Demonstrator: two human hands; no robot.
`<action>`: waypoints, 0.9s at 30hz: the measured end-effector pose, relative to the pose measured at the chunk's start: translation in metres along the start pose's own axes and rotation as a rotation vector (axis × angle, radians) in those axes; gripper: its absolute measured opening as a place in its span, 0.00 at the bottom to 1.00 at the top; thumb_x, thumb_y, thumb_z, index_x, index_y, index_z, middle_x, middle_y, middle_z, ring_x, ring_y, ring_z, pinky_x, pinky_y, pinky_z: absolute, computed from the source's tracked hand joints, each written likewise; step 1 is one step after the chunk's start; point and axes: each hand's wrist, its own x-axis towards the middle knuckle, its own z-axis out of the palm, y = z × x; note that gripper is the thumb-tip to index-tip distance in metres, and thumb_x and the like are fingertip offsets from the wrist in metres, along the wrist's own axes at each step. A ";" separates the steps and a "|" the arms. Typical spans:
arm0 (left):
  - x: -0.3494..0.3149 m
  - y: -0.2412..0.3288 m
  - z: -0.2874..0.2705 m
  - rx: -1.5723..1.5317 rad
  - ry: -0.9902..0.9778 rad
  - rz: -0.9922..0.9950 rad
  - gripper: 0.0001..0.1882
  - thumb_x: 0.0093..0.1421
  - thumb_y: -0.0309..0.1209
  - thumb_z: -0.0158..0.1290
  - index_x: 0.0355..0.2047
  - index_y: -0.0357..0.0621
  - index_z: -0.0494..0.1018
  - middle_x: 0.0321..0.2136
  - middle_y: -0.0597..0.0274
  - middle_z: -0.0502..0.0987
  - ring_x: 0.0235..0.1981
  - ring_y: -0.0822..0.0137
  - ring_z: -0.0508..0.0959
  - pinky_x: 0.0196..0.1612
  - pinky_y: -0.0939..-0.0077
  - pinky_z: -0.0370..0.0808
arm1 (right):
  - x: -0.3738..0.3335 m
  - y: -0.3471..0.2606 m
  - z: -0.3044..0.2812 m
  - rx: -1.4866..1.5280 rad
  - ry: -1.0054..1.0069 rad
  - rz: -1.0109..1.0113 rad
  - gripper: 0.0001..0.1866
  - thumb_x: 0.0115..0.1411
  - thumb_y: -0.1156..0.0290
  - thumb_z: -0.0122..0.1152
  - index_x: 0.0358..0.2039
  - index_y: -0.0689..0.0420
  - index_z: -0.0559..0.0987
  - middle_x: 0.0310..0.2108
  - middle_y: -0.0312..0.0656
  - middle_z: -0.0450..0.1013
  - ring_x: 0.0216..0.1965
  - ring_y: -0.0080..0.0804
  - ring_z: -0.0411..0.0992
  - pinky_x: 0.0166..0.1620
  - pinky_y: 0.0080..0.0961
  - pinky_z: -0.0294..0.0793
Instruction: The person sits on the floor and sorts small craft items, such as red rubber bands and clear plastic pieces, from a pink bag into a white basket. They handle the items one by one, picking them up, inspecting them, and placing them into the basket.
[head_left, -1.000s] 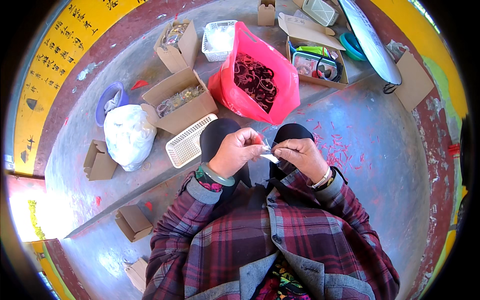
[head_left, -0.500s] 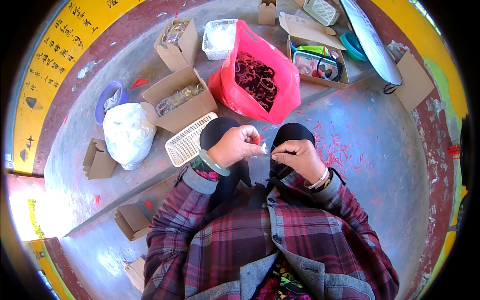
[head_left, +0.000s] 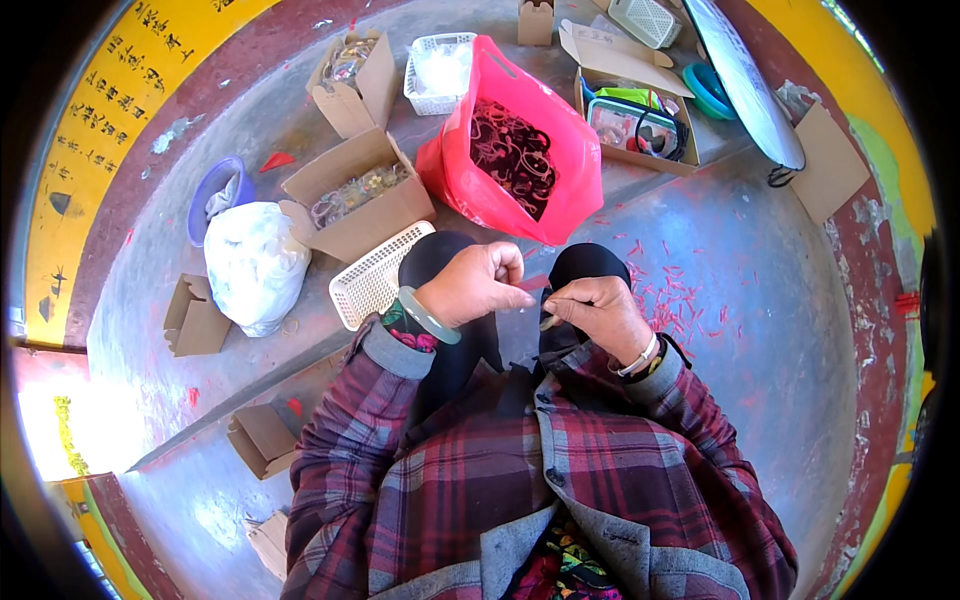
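Above my knees my two hands are close together with fingers pinched. My left hand (head_left: 468, 287), with a pale green bangle at its wrist, is closed at the fingertips by a small red strip (head_left: 536, 284). The strip spans the gap towards my right hand (head_left: 603, 312); which fingers grip it is hard to tell. My right hand is also in a pinch, and a small beige bit (head_left: 549, 321) shows below its fingertips, too small to name. Just beyond my hands stands a pink plastic bag (head_left: 575, 195) full of dark and pale thin loops.
A cream basket (head_left: 372, 285) lies by my left knee. Behind it are a cardboard box (head_left: 375, 228) of small looped items and a white plastic sack (head_left: 257, 270). Red scraps (head_left: 675, 300) litter the floor at right. An open carton (head_left: 640, 162) stands far right.
My hands have shifted slightly. The red strip shows more plainly between them now, and the small white bit at my left fingertips no longer shows. A beige bit has appeared at my right fingertips.
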 end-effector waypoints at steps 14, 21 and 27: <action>-0.002 0.000 0.003 -0.264 0.023 -0.144 0.08 0.52 0.25 0.57 0.30 0.41 0.69 0.25 0.64 0.74 0.26 0.76 0.76 0.24 0.85 0.72 | 0.002 -0.002 0.003 -0.380 0.188 -0.244 0.11 0.46 0.74 0.65 0.32 0.60 0.78 0.31 0.44 0.73 0.34 0.36 0.71 0.37 0.27 0.70; 0.000 0.004 0.017 -0.075 0.058 -0.073 0.07 0.50 0.21 0.54 0.30 0.39 0.68 0.23 0.64 0.74 0.24 0.75 0.75 0.24 0.83 0.72 | 0.003 -0.025 0.007 -0.735 0.150 -0.547 0.18 0.38 0.77 0.66 0.34 0.55 0.78 0.54 0.49 0.61 0.57 0.52 0.58 0.56 0.40 0.60; -0.002 0.006 0.029 0.355 0.207 0.127 0.10 0.48 0.21 0.53 0.31 0.37 0.67 0.21 0.57 0.74 0.23 0.67 0.76 0.28 0.74 0.72 | 0.000 -0.022 0.003 -0.741 0.043 -0.473 0.12 0.38 0.74 0.67 0.28 0.55 0.79 0.55 0.53 0.60 0.59 0.55 0.55 0.56 0.44 0.59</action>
